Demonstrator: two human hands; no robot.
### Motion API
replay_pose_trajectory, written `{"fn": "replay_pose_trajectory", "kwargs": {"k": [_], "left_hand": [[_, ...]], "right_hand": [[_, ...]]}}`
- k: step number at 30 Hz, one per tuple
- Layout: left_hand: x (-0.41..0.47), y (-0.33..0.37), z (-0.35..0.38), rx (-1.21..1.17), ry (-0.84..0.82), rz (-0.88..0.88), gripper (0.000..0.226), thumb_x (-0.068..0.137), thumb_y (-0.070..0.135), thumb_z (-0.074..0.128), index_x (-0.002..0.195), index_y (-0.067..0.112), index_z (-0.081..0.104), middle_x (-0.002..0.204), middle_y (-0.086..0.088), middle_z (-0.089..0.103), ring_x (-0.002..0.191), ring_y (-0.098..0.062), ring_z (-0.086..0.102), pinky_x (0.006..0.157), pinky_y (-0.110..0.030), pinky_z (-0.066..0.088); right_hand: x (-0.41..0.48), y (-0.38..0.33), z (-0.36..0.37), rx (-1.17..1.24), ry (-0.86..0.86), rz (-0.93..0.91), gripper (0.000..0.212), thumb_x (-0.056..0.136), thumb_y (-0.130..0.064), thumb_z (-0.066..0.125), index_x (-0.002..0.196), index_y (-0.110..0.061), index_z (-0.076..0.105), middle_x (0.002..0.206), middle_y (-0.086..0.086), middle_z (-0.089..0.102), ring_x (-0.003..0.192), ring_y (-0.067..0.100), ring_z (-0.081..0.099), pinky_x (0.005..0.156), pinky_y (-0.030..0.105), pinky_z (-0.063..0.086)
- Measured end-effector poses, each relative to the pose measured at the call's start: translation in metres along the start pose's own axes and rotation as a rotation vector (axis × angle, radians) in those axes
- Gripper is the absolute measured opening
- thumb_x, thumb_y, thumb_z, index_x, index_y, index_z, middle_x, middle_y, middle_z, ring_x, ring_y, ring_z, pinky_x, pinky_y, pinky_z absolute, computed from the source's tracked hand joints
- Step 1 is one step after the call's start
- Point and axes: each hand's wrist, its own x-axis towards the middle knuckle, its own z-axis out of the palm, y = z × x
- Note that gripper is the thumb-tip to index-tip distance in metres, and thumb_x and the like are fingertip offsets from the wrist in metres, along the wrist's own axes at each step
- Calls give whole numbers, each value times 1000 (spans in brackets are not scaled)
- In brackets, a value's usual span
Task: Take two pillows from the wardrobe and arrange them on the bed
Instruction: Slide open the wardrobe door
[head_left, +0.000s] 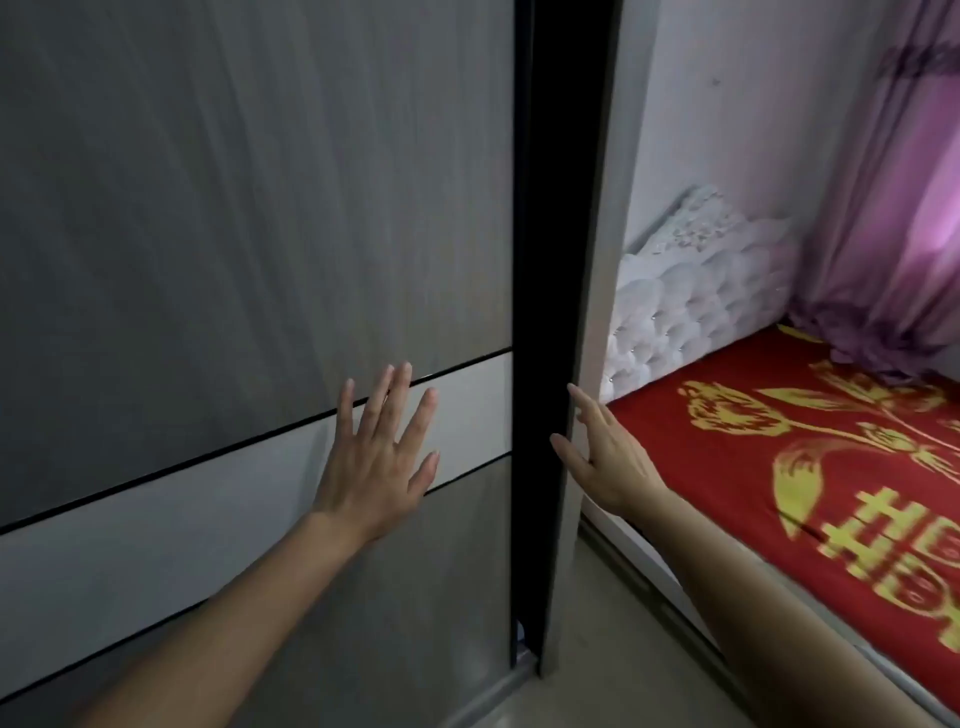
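Observation:
A grey sliding wardrobe door (234, 218) with a white band across it fills the left of the view. My left hand (382, 457) lies flat on that band, fingers spread. My right hand (605, 457) is at the wardrobe's right side panel (587, 260), fingers apart and reaching into a narrow dark gap (540, 208) between door and panel. No pillow is visible; the inside of the wardrobe is dark. The bed (810, 467), covered in a red sheet with gold patterns, lies at the right.
A white tufted headboard (691, 296) stands against the wall behind the bed. Purple curtains (893, 208) hang at the far right. A strip of beige floor (623, 649) runs between wardrobe and bed.

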Motion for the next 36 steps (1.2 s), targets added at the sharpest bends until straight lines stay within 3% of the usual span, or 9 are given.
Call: {"fn": "replay_pose_trajectory", "kwargs": {"k": [4, 9, 11, 13, 16, 19, 26, 33, 36], "left_hand": [[21, -13, 47, 22, 120, -60, 72, 92, 46, 50, 151, 10, 29, 159, -23, 14, 148, -35, 11, 116, -63, 7], [23, -19, 96, 195, 192, -103, 71, 91, 47, 52, 149, 11, 35, 162, -17, 1, 150, -30, 2, 118, -58, 2], [24, -19, 103, 227, 228, -94, 73, 89, 49, 52, 150, 13, 34, 162, -16, 1, 150, -30, 2, 118, -59, 1], [24, -19, 109, 271, 264, -91, 78, 87, 52, 53, 150, 13, 29, 162, -16, 1, 150, -30, 2, 118, -59, 0], [24, -21, 113, 305, 284, -101, 89, 86, 55, 55, 154, 14, 16, 163, -14, -1, 150, -29, 2, 117, -60, 1], [26, -14, 111, 312, 263, -172, 92, 84, 56, 57, 155, 16, 15, 163, -12, -1, 150, -29, 3, 116, -61, 2], [39, 21, 94, 279, 56, -414, 82, 92, 53, 51, 154, 26, 4, 160, -11, -20, 148, -35, -9, 111, -70, 3], [39, 37, 65, 319, -151, -497, 59, 97, 38, 52, 151, 29, 29, 154, -34, 14, 144, -50, 10, 107, -73, 15], [34, 35, 58, 353, -182, -532, 63, 92, 29, 54, 151, 29, 31, 154, -33, 14, 145, -49, 8, 108, -71, 17]], "right_hand": [[56, -2, 44, 207, 8, 85, 62, 101, -45, 44, 155, -28, 19, 153, -2, 40, 135, 14, 47, 105, 40, 46], [101, 12, 84, 298, -40, 78, 67, 100, -29, 48, 157, -23, 13, 155, 3, 39, 135, 22, 46, 108, 45, 43], [114, 18, 93, 314, -83, 72, 72, 96, -27, 52, 156, -20, 12, 142, 7, 53, 118, 24, 60, 93, 43, 52], [125, 23, 98, 345, -130, 52, 77, 93, -24, 57, 155, -17, 12, 112, 4, 67, 80, 12, 67, 65, 28, 52], [137, 32, 109, 357, -156, 30, 90, 87, -18, 65, 154, -5, 6, 73, -8, 60, 52, 6, 59, 47, 17, 41], [139, 35, 118, 460, -177, 21, 94, 84, -14, 67, 154, -5, 5, 75, -11, 60, 53, 6, 60, 53, 26, 47], [141, 46, 120, 605, -228, -111, 95, 81, -12, 68, 154, -5, 9, 66, -13, 57, 54, 2, 61, 50, 13, 39], [138, 47, 115, 653, -266, -266, 105, 81, -22, 71, 157, -21, -2, 74, -4, 64, 54, 6, 63, 48, 3, 40], [137, 40, 113, 627, -302, -313, 107, 83, -25, 71, 157, -23, -6, 103, 6, 68, 51, 8, 60, 47, 2, 39]]}}
